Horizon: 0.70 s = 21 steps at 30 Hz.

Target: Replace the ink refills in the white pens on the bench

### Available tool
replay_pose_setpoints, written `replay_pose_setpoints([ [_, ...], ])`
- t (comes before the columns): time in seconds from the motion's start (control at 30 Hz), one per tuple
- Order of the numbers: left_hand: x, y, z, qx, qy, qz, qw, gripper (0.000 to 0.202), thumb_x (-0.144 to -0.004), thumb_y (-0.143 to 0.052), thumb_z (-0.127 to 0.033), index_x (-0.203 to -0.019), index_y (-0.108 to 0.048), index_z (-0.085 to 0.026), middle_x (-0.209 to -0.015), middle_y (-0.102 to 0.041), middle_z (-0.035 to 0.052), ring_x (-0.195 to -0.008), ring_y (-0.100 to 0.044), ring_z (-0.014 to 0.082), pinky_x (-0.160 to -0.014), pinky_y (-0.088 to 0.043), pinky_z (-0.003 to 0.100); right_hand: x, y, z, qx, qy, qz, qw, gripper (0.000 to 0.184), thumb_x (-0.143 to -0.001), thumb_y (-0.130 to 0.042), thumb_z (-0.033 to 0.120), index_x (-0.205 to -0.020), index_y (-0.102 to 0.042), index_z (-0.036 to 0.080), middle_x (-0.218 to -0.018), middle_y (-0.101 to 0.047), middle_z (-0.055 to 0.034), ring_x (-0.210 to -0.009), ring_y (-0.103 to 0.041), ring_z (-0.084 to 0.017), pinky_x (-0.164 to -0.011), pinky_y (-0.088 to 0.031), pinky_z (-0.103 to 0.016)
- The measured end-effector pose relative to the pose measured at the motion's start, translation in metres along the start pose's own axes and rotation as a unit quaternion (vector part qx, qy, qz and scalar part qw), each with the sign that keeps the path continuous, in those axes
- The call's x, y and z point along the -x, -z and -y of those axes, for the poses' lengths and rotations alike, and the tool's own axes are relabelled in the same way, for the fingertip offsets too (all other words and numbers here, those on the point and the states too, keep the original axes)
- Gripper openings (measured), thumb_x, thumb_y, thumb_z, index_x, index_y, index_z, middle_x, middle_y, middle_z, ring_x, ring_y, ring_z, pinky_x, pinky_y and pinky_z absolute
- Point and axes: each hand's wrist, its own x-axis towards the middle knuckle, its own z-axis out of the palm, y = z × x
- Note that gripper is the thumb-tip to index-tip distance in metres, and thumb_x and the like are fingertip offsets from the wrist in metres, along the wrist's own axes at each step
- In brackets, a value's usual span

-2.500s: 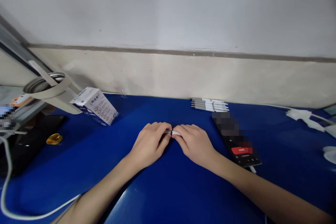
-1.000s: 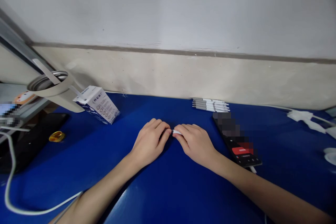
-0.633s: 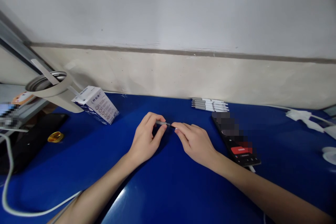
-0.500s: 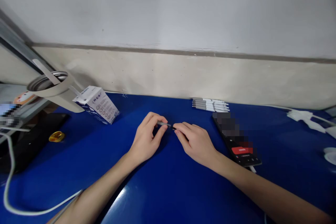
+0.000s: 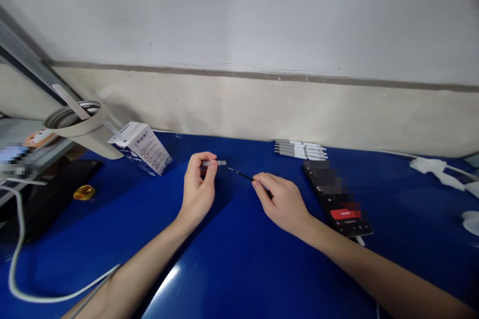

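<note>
My left hand [image 5: 198, 184] is closed, its thumb and fingers pinching a short grey, partly clear pen piece [image 5: 220, 163] whose end points right. Opposite it, my right hand [image 5: 282, 202] grips a thin dark pen refill [image 5: 243, 175] with a pale, see-through tip directed at the left hand. A small gap separates the refill's tip from the pen piece. Both hands are above the blue table [image 5: 232, 259]. Behind the right hand, several white pens with grey ends [image 5: 301, 149] lie side by side near the wall.
A phone [image 5: 337, 202] with a lit red button lies right of my right hand. To the left are a drink carton [image 5: 147, 152] with a straw, a beige cup [image 5: 93, 134], a gold coil [image 5: 84, 192], a black case [image 5: 48, 204] and a white cable [image 5: 18, 244].
My left hand has moved left and slightly up with the pen piece. The refill and pen piece, close together before, are now apart, and more of the refill shows.
</note>
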Motion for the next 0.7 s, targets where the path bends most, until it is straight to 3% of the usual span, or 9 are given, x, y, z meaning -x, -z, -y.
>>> replay_pose_setpoints([
  [0.13,-0.0007,-0.0001,0.0013,-0.014,0.004,-0.009,1.0,0.011,-0.093,-0.05,-0.029,-0.1,-0.054,-0.022,-0.093,-0.057,0.0015,-0.078,-0.054,0.0126,-0.067,-0.042,0.023,-0.0001,0.0001,-0.0002,-0.017,0.0,-0.006,1.0,0.022,-0.097,-0.039,0.026,-0.088,-0.058,0.02,-0.072,-0.06,0.0001,-0.063,-0.053,-0.012,-0.062,-0.037,-0.026],
  [0.3,0.001,-0.0011,-0.0006,-0.091,-0.029,0.067,0.993,0.009,-0.092,-0.051,-0.025,-0.099,-0.056,-0.021,-0.092,-0.059,0.0026,-0.071,-0.056,0.0122,-0.059,-0.043,0.023,-0.0009,0.001,-0.0013,-0.051,-0.006,-0.035,0.998,0.022,-0.097,-0.039,0.026,-0.086,-0.056,0.02,-0.071,-0.057,0.0008,-0.061,-0.05,-0.011,-0.06,-0.036,-0.026],
  [0.47,0.0036,-0.0017,-0.0046,-0.158,-0.1,0.154,0.97,0.011,-0.092,-0.05,-0.016,-0.097,-0.059,-0.02,-0.097,-0.06,0.0031,-0.086,-0.059,0.015,-0.074,-0.047,0.028,-0.0015,0.002,-0.002,-0.074,-0.016,-0.055,0.996,0.018,-0.097,-0.042,0.026,-0.086,-0.055,0.021,-0.07,-0.054,0.0021,-0.061,-0.049,-0.011,-0.059,-0.034,-0.026],
  [0.7,0.004,-0.0012,-0.0044,-0.215,-0.146,0.16,0.952,0.015,-0.09,-0.049,-0.011,-0.094,-0.06,-0.02,-0.097,-0.062,0.004,-0.094,-0.054,0.0198,-0.083,-0.045,0.035,-0.0023,0.0011,-0.0021,-0.08,-0.026,-0.063,0.994,0.017,-0.097,-0.042,0.026,-0.086,-0.055,0.021,-0.071,-0.055,0.0019,-0.061,-0.049,-0.011,-0.06,-0.034,-0.026],
])
